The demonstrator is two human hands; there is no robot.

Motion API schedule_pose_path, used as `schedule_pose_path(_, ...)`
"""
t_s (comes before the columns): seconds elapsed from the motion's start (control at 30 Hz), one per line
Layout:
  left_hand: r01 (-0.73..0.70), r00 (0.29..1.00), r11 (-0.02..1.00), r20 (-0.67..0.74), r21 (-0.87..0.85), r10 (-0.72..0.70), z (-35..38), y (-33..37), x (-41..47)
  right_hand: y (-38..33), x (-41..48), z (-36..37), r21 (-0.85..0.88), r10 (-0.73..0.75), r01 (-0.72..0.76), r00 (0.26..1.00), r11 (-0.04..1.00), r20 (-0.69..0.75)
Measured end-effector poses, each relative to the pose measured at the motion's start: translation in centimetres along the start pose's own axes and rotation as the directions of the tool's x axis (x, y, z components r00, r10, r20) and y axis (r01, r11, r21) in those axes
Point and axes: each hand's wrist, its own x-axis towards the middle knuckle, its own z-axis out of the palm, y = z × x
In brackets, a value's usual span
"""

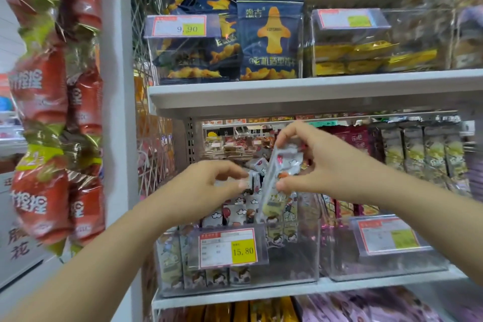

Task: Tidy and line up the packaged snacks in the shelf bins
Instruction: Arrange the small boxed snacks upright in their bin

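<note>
- Pinching a long snack packet between thumb and fingers, the right hand holds it tilted above the clear bin on the middle shelf.
- The left hand reaches in just beside that packet with its fingers curled toward the thumb. Motion blur hides the fingertips, so I cannot tell whether they grip anything.
- More cartoon-printed packets stand upright in rows inside the same bin, below both hands.
- A price tag reading 15.80 sits on the bin's front wall.
- To the right, a second clear bin carries its own tag, with tall packets standing behind it.
- Up on the higher shelf, dark blue bags with a yellow plane shape stand in a bin tagged 9.90; yellow packs lie in the bin beside it.
- Far left, red and green bags hang in a column.
</note>
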Motion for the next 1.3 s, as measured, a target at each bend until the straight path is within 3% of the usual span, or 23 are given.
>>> schedule_pose_path(0.1,0.028,0.990,0.999,0.140,0.035,-0.032,0.0,-0.6,-0.7,-0.1,0.8,1.4,-0.066,0.050,-0.039,0.983,0.997,0.176)
schedule_pose_path(0.2,0.005,0.987,0.994,0.158,0.111,-0.023,0.5,-1.5,-1.0,-0.3,1.6,2.4,-0.121,0.172,-0.140,0.931,0.983,0.321)
schedule_pose_path(0.33,-0.015,0.990,0.990,0.141,0.137,-0.004,1.0,-2.4,-1.1,-0.1,2.0,3.9,-0.152,0.211,-0.153,0.828,0.976,0.519)
schedule_pose_path(0.47,-0.017,0.991,0.996,0.137,0.088,0.004,1.4,-2.8,-1.3,0.3,1.9,4.0,0.071,0.238,-0.355,0.751,0.932,0.616)
schedule_pose_path(0.57,-0.027,0.992,0.998,0.121,0.052,0.021,1.7,-3.0,-1.4,0.3,2.1,4.7,0.069,0.270,-0.372,0.777,0.926,0.568)
schedule_pose_path(0.8,-0.037,0.996,0.998,0.086,0.057,0.032,1.9,-3.4,-1.6,0.2,3.0,5.0,-0.201,0.238,-0.158,0.844,0.967,0.481)
schedule_pose_path(0.9,-0.037,0.997,0.999,0.063,0.033,0.035,1.4,-3.2,-1.7,0.1,3.3,4.1,-0.151,0.227,-0.176,0.858,0.973,0.460)
schedule_pose_path(1.0,-0.010,1.000,1.000,0.002,0.011,0.010,0.9,-3.4,-1.7,0.7,3.9,4.1,-0.059,0.165,-0.154,0.937,0.986,0.307)
schedule_pose_path(1.13,0.017,0.995,0.999,-0.097,0.034,-0.014,0.5,-3.6,-1.2,1.4,5.3,5.5,-0.165,0.075,-0.057,0.991,0.985,0.110)
schedule_pose_path(1.3,0.044,0.983,0.996,-0.183,0.076,-0.029,0.0,-3.7,0.1,1.4,6.9,6.9,-0.269,0.040,0.001,0.988,0.963,0.146)
